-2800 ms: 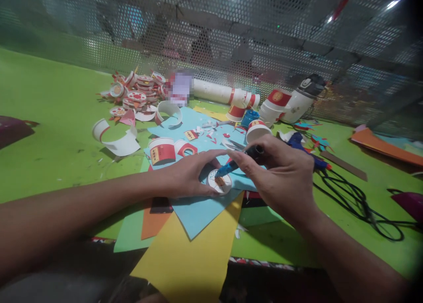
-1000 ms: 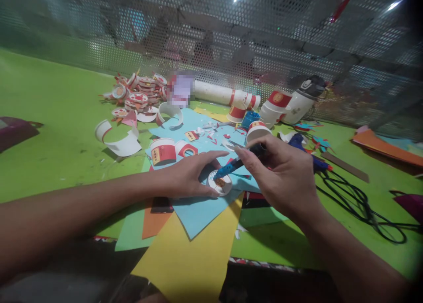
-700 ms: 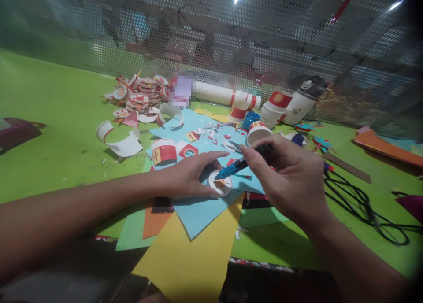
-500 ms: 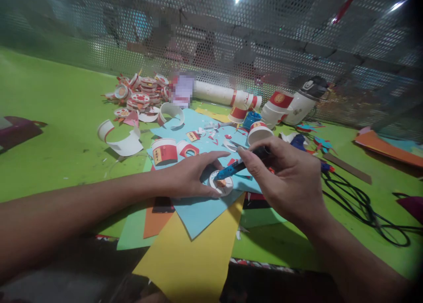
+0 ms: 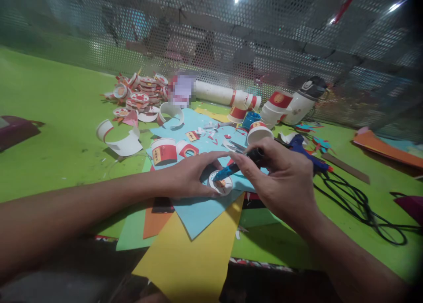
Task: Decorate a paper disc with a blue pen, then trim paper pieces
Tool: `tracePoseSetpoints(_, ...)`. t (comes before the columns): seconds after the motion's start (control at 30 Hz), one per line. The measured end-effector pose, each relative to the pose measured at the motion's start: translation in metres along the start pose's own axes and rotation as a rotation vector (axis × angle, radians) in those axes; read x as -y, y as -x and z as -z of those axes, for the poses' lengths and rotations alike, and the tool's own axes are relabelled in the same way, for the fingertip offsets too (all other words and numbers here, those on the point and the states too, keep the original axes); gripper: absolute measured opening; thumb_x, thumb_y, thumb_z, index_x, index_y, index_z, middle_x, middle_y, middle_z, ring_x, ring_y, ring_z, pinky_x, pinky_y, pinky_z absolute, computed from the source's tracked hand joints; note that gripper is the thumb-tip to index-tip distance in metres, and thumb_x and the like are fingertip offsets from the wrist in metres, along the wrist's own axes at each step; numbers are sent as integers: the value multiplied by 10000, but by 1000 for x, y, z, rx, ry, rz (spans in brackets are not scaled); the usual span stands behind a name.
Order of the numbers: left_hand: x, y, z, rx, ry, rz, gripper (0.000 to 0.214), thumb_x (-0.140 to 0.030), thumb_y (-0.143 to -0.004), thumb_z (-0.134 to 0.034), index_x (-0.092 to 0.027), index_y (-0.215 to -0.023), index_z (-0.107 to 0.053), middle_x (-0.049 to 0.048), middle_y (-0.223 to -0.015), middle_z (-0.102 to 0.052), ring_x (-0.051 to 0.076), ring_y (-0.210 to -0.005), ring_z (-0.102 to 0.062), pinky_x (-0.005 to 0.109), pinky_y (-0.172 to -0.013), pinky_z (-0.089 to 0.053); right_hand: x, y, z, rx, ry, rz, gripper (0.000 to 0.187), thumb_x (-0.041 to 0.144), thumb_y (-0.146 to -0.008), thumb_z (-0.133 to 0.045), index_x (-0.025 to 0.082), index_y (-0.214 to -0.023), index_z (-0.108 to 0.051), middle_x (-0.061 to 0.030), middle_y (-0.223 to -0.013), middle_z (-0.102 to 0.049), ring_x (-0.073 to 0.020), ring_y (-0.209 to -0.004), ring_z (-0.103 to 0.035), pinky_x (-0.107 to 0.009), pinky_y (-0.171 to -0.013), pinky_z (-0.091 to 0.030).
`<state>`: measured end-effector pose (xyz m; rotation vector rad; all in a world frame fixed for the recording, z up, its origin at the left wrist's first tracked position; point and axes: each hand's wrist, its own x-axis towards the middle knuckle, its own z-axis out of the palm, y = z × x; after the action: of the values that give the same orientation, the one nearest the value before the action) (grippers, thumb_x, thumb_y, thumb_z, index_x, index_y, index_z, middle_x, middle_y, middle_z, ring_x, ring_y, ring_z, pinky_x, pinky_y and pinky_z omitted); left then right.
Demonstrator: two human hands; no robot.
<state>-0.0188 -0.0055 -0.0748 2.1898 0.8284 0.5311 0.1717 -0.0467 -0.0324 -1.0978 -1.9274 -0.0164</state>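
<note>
My left hand curls around a small round white cup base that lies on a light blue paper sheet; thumb and fingers pinch its left side. My right hand grips a blue glue gun. The gun's blue nozzle points down-left onto the top of the cup base, beside an orange-red piece stuck there. The gun's black cable trails off to the right over the green table.
A cut red-and-white cup and a red arch cutout sit just behind my left hand. Farther back stand paper cups, a heap of decorated discs, a cup stack and a bottle. Yellow paper overhangs the front edge. Perforated metal screen behind.
My right hand has shifted the glue gun slightly, its nozzle moving round over the top of the cup base. My left hand has kept its hold on the base throughout.
</note>
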Motion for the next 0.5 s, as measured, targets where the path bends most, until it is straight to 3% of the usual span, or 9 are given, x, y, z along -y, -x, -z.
tracePoseSetpoints(0.23,1,1,0,2,-12,5,759,-364,-776,-711,-233,-1438,-363,91,-1254,-594,257,-1106,-582,368,-931,-466,-5,-1,-5,-65,-27,-27,316,303,-795,-730,186,-596,-514,72,-527,-392,-76,-502,-325,-233,-473,-292)
tracePoseSetpoints(0.43,2,1,0,-23,-10,62,850,-350,-721,-762,-207,-1448,-346,112,-1260,-607,269,-1120,-579,378,-939,-455,-6,-11,14,-326,-222,-202,300,352,-821,-707,210,-609,-549,58,-518,-458,-87,-453,-390,-255,-435,-321)
tracePoseSetpoints(0.5,3,1,0,-9,11,54,849,-348,-729,-753,-215,-1454,-332,110,-1249,-613,261,-1108,-587,379,-933,-462,-9,-14,18,-346,-223,-217,311,354,-821,-707,209,-600,-543,58,-512,-446,-84,-440,-379,-258,-426,-312)
